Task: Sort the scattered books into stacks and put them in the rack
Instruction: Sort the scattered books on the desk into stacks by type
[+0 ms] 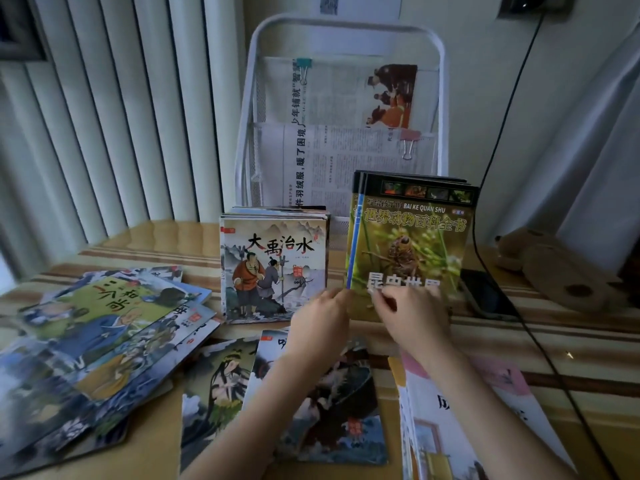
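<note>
Here the green insect book [412, 244] stands upright on its long axis before the white rack [346, 98], its bottom edge pinched by the right hand [412, 313] and steadied at the spine corner by the left hand [320, 317], fingers closed on it.

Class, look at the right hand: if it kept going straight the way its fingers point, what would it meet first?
The right hand already touches the green insect book standing upright; behind it, probably the white rack.

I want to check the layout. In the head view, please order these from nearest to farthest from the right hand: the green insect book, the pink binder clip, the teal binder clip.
From the right hand:
1. Green insect book, standing upright, under its fingers.
2. Pink binder clip, above, on the rack's lower newspaper.
3. Teal binder clip, higher and to the left, on the upper newspaper.
</note>
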{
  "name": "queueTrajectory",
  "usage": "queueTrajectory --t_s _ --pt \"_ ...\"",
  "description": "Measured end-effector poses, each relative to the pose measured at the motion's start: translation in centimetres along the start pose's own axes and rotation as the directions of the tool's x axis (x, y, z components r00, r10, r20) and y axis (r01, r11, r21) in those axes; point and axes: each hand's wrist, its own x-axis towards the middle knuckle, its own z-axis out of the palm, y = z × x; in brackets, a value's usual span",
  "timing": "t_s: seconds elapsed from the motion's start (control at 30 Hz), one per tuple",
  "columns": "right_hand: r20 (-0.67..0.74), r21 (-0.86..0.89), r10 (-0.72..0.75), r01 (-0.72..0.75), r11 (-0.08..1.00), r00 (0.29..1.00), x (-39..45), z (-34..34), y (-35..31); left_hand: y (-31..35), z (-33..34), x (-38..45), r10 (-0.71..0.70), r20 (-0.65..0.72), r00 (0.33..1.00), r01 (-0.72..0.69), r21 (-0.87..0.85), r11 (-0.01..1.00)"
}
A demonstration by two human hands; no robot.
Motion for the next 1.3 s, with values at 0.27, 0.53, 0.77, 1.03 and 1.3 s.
queueTrajectory --t_s 0.27,0.53,0.77,1.03,1.3 --pt "0.689 0.148 -0.184 0.112 0.983 0.701 -1.7 0.2 -4.6 -9.7 -4.6 -7.6 -0.339 0.196 0.920 0.302 0.194 0.933" --pt "0.646 0.269 -0.185 0.006 0.963 0.741 -2.0 0.3 -5.3 -10.2 -5.1 -8.1 -0.317 0.190 0.929 0.328 -0.031 0.944" --pt "0.494 0.490 -0.271 -0.007 0.872 0.826 -2.3 0.7 -6.0 -10.3 -7.5 -8.2 -0.430 0.132 0.893 0.390 -0.706 0.592" --pt "0.313 0.505 -0.080 -0.094 0.858 0.946 -1.8 1.1 -6.8 -10.0 -7.9 -7.7 -0.517 0.310 0.798 0.364 -0.932 0.002" --pt "-0.335 0.401 -0.136 0.271 0.875 0.932 -1.5 0.2 -6.4 -7.3 -6.6 -8.4 -0.351 0.140 0.926 0.305 -0.826 0.474"
